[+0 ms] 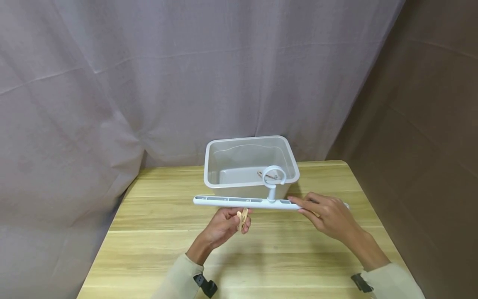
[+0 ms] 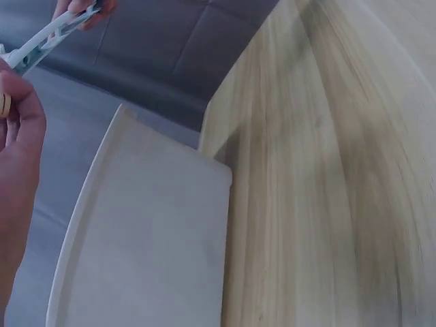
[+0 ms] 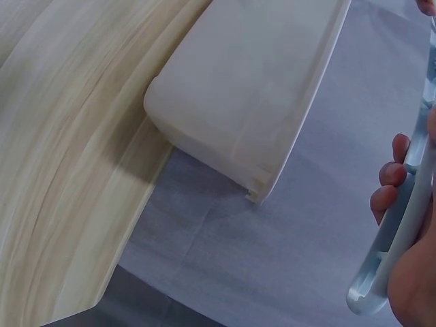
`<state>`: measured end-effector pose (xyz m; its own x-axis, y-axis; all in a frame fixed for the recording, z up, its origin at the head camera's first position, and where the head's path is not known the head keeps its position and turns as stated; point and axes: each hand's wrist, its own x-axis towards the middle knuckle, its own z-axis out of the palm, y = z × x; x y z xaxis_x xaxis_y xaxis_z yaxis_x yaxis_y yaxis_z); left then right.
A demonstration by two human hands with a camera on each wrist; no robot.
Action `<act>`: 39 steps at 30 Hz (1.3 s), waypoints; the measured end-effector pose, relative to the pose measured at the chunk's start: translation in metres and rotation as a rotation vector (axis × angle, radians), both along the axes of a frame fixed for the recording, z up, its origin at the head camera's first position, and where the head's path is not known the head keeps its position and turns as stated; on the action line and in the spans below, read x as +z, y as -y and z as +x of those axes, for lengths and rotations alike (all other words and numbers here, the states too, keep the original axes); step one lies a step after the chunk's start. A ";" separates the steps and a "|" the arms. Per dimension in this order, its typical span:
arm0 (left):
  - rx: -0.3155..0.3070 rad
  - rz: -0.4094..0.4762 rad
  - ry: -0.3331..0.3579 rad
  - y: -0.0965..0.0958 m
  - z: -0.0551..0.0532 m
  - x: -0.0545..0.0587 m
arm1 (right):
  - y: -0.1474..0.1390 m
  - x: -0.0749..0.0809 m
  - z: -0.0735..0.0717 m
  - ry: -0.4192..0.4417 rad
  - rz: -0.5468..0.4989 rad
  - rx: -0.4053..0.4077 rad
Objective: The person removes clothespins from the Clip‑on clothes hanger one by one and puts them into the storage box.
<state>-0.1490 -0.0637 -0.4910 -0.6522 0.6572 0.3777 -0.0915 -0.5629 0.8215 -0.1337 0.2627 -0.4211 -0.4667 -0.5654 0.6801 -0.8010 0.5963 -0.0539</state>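
Note:
A pale blue plastic clothes hanger [image 1: 231,202] is held up level in front of the bin, its round open hook [image 1: 271,199] pointing upward. My right hand [image 1: 328,214] grips the hanger's right arm between thumb and fingers; in the right wrist view, fingers [image 3: 390,174] wrap round the hanger's end [image 3: 368,289]. Just below the hanger's left arm, my left hand [image 1: 224,227] pinches a small wooden clothespin [image 1: 242,220] between thumb and fingers. Only an edge of that clothespin [image 2: 4,104] shows in the left wrist view.
Behind the hanger a light grey plastic bin [image 1: 209,166] stands on the wooden table [image 1: 157,232], near its back edge. Inside lie a few small items [image 1: 260,174], partly hidden by the hook. Grey cloth [image 1: 168,83] hangs behind, a brown one [image 1: 422,145] at the right.

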 end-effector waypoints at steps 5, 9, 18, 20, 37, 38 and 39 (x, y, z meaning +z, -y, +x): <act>0.247 -0.162 -0.061 -0.004 0.006 0.005 | -0.001 0.000 0.000 0.033 0.043 -0.028; 0.396 -0.256 -0.111 -0.007 0.011 0.010 | -0.003 -0.001 -0.001 0.048 0.059 -0.035; 0.656 -0.365 -0.192 -0.016 0.020 0.015 | 0.000 0.000 -0.002 0.015 0.039 -0.024; 0.713 -0.402 -0.216 -0.017 0.021 0.015 | 0.001 -0.001 -0.002 0.007 0.037 -0.030; 0.439 -0.302 -0.110 -0.001 0.014 0.014 | -0.002 -0.001 -0.001 0.051 0.046 -0.060; 0.432 -0.300 -0.103 0.000 0.013 0.013 | -0.002 -0.001 -0.001 0.048 0.046 -0.060; 0.425 -0.300 -0.098 0.002 0.013 0.013 | -0.002 -0.001 -0.001 0.047 0.044 -0.056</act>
